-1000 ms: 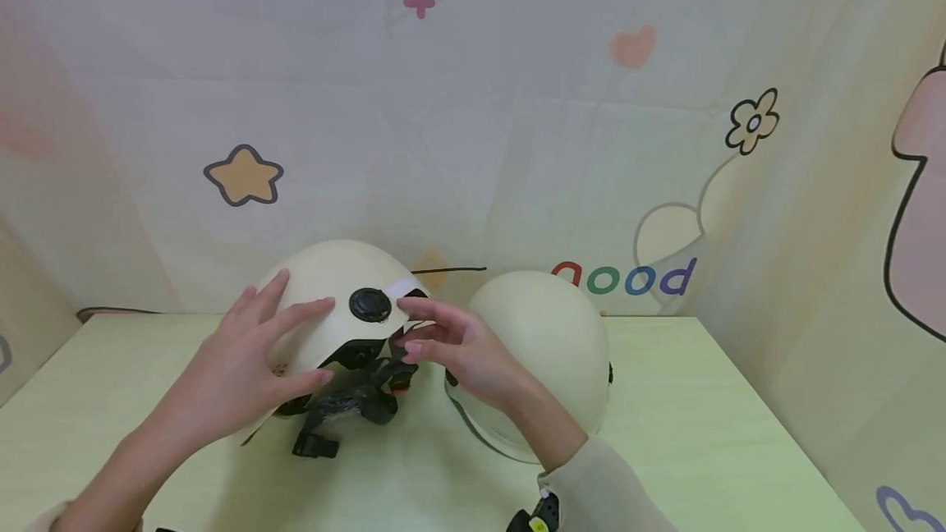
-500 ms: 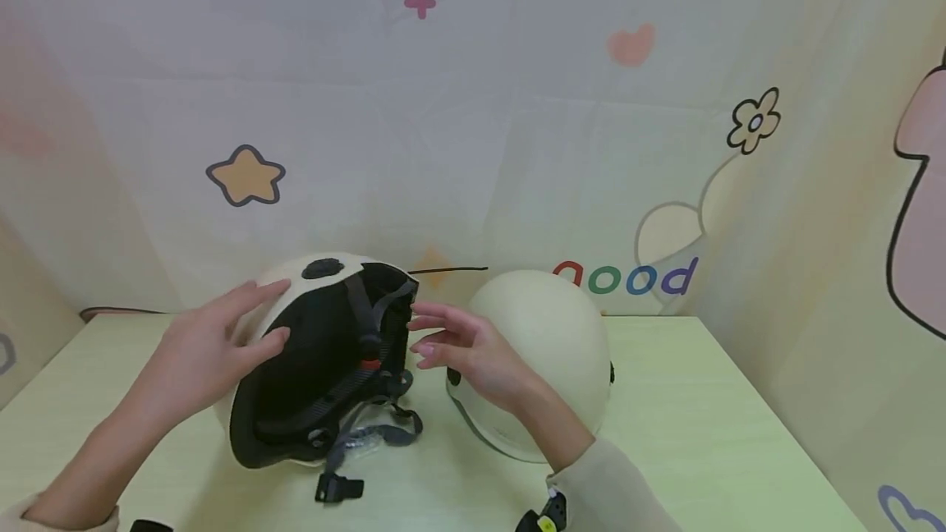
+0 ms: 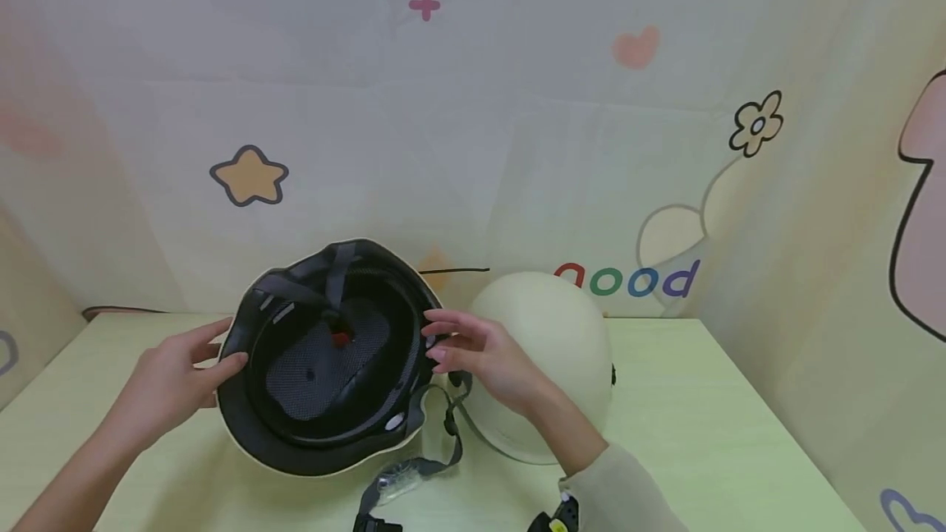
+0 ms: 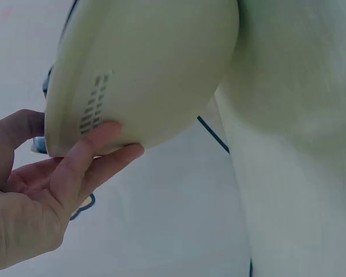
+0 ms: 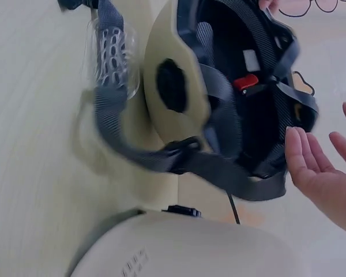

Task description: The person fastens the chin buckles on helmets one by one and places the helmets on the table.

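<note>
A cream helmet (image 3: 296, 384) is tipped up so its black padded inside faces me. My left hand (image 3: 173, 376) grips its left rim, thumb on the inner edge; the left wrist view shows the fingers (image 4: 112, 135) against the outer shell beside small slots. At the opposite rim is my right hand (image 3: 491, 360), its fingers loosely extended, with the fingertips right at the edge. Grey chin straps (image 5: 138, 153) hang from the helmet, with clear plastic (image 5: 112, 57) around one part and a black buckle (image 3: 377, 524) at the end. Inside shows a red clip (image 5: 245, 82).
A second cream helmet (image 3: 550, 351) stands dome up just right of the first, partly behind my right forearm. Both are on a pale green table (image 3: 687, 433). A printed curtain (image 3: 473, 105) hangs behind the table's back edge.
The helmet has turned from shell side to show its inside fully. My left hand has slid from the top of the shell down to the left rim; the right hand has barely moved.
</note>
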`<state>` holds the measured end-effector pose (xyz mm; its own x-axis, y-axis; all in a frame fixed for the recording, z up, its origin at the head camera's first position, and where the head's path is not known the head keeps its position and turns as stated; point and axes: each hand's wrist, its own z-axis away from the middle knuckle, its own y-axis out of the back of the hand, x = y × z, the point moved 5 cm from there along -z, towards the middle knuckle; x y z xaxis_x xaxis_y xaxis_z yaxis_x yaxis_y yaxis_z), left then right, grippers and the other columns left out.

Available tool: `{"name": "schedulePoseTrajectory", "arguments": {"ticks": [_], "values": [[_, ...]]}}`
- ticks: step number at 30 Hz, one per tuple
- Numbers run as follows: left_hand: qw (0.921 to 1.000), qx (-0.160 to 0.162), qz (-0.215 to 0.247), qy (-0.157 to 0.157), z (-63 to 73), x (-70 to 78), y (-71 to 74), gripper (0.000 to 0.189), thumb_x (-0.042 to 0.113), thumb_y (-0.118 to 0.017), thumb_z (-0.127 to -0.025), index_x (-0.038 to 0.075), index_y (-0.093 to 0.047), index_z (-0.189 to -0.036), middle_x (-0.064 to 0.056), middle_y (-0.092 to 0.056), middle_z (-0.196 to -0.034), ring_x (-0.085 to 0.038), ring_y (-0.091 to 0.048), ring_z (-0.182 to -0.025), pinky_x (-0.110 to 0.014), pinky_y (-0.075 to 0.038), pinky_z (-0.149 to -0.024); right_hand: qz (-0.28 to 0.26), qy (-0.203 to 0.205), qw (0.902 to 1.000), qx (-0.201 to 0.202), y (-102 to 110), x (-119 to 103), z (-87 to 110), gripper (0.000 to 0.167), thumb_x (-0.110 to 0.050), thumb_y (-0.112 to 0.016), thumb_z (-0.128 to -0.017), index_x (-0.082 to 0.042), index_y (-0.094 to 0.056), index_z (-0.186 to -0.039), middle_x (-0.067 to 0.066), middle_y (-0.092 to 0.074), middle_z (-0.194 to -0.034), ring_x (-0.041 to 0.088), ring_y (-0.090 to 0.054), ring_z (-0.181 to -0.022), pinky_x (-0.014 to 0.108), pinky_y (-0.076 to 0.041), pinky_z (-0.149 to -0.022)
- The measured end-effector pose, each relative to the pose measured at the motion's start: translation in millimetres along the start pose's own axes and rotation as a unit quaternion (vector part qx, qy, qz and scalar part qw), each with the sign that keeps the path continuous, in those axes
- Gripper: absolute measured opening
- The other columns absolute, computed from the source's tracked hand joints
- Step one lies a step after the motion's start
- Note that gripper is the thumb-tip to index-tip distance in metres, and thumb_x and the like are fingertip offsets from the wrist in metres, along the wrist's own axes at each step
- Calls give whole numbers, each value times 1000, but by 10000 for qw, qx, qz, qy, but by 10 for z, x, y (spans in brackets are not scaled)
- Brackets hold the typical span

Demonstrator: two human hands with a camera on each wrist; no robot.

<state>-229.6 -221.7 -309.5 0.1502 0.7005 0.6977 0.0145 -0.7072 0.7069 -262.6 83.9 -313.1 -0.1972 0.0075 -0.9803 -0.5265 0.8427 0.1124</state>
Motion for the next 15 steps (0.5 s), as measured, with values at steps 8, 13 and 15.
{"name": "schedulePoseTrajectory", "arguments": {"ticks": [8, 13, 15], "values": [[9950, -327, 561, 757, 45, -270, -61, 73, 25, -53, -93, -19, -13, -135, -30, -61, -98, -19, -67, -68, -39, -52, -69, 642, -291, 9970, 335, 114, 50, 49, 42, -7, -59, -88, -3, -48, -129, 16, -54, -116, 21, -58, -87, 35, -49, -81], [9893, -476, 828, 1104, 80, -379, -96, 76, 26, -52, -93, -23, -9, -132, -31, -61, -98, -19, -67, -68, -38, -52, -71, 761, -490, 9957, 202, 67, 178, 44, 44, -8, -61, -87, -3, -48, -129, 16, -53, -117, 21, -59, -89, 31, -48, -80], [9872, -470, 1060, 1099, 92, -396, -112, 75, 23, -55, -92, -24, -10, -131, -32, -60, -99, -20, -67, -69, -32, -53, -66, 805, -543, 9951, 170, 35, 235, 45, 46, -9, -61, -87, -2, -47, -130, 17, -52, -120, 21, -58, -91, 31, -48, -81]]}}
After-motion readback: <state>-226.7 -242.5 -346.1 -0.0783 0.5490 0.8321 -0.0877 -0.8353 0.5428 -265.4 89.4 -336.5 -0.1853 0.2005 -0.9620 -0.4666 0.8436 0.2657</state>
